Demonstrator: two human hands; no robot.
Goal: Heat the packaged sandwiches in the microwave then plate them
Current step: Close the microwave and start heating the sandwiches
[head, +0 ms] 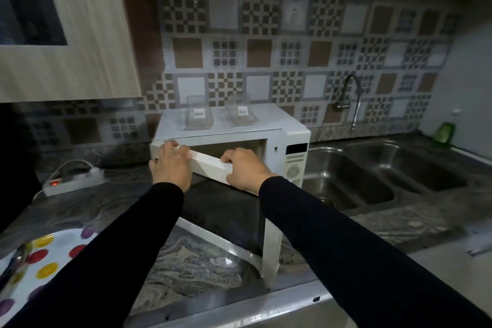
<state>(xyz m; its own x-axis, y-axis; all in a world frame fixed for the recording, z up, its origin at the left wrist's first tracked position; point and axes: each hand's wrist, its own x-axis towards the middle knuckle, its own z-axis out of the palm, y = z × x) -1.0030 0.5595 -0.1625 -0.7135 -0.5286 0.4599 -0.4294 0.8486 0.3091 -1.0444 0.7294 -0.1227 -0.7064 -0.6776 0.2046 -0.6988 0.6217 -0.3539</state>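
White microwave (277, 125) on the marble counter (186, 261), taken as landmark. Door (213, 165) swung out toward the camera, hinged at the microwave's left, cavity visible behind it. Dark glass panel of the door facing down-left, white frame edge along the top.

Left hand (170, 165) gripping the door's top edge near the hinge end, fingers curled over it. Right hand (243, 168) gripping the same top edge at the free end, fingers wrapped over the far side. Both hands closed on the door, nothing else held. Black sleeves on both arms.

Two clear plastic sandwich packages on top of the microwave: left package (198, 116) and right package (241, 112), side by side, slightly apart, each with a white label. Contents too blurred to tell. Can't tell what's inside the cavity.

Control panel (295, 162) on the microwave's right front, dark display above button rows.

Left of the microwave: white power strip (74, 181) on the counter, red switch lit, cable looping behind it. Nearer the camera, left of the door: white tray with coloured dots (45, 255), partly covered by the left sleeve.

Right of the microwave: double stainless sink (372, 176), curved tap (351, 98) on the tiled wall above it, green item (443, 133) at the sink's far corner, blurred.

Above-left of the microwave: light wood wall cabinet (80, 34).
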